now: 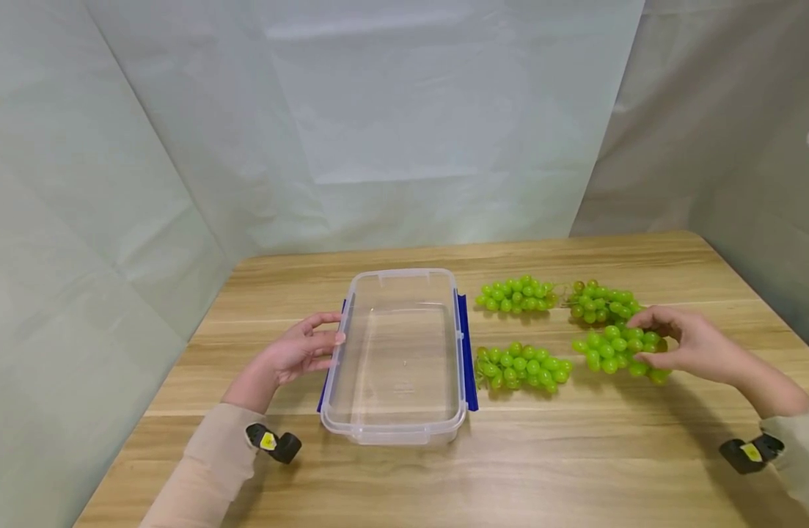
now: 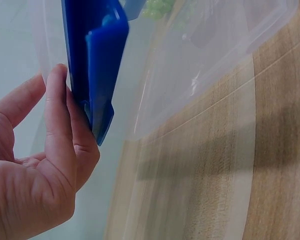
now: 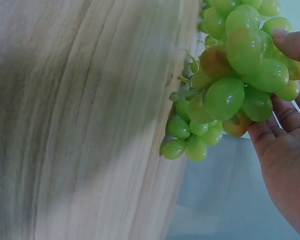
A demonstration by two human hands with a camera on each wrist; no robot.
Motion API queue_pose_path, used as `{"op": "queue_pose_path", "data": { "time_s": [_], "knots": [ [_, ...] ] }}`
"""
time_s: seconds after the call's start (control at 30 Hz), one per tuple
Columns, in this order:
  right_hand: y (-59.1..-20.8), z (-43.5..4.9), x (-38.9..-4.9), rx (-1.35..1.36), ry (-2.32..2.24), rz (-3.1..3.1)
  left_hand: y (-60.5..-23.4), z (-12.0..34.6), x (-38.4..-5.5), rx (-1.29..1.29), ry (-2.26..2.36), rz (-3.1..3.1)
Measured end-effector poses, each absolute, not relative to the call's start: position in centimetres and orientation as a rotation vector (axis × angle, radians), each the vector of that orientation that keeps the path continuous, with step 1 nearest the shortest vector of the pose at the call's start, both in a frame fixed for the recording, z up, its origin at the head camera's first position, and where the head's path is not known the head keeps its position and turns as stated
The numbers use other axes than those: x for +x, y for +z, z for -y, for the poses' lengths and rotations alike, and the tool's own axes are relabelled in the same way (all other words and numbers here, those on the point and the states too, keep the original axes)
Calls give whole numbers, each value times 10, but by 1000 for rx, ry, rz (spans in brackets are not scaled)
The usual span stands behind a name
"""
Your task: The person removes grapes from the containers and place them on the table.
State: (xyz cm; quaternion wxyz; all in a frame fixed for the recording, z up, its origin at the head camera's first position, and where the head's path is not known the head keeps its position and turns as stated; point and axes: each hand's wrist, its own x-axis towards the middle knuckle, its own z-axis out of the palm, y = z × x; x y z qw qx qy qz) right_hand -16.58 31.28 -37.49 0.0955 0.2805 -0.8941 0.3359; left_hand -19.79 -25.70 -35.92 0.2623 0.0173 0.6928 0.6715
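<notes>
A clear plastic food container (image 1: 397, 427) with blue side latches stands lidless on the wooden table. My left hand (image 1: 305, 348) holds its left side, thumb tip at the rim. In the left wrist view, fingers of that hand (image 2: 50, 145) lie against the blue latch flap (image 2: 102, 65). Over on the right, my right hand (image 1: 697, 345) grips the nearest-right bunch of green grapes (image 1: 615, 348) between thumb and fingers. The right wrist view shows this grape bunch (image 3: 250, 75) tilted beside the table surface, its stem exposed, with the right hand (image 3: 290, 150) around its side.
Another grape bunch (image 1: 523, 367) lies close to the container's right latch (image 1: 466, 352). Behind it are a far bunch (image 1: 516, 295) and a reddish-tinged bunch (image 1: 598, 301), which the held one partly overlaps. Pale sheeting (image 1: 411, 125) hangs behind the wooden table (image 1: 543, 462).
</notes>
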Motion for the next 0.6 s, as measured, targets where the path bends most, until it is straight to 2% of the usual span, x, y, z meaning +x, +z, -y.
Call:
{"op": "queue_pose_path", "data": {
  "time_s": [0.6],
  "knots": [
    [-382,-310,-164,888,884,2707,-361,258,-199,59,1819,-1875]
  ]
}}
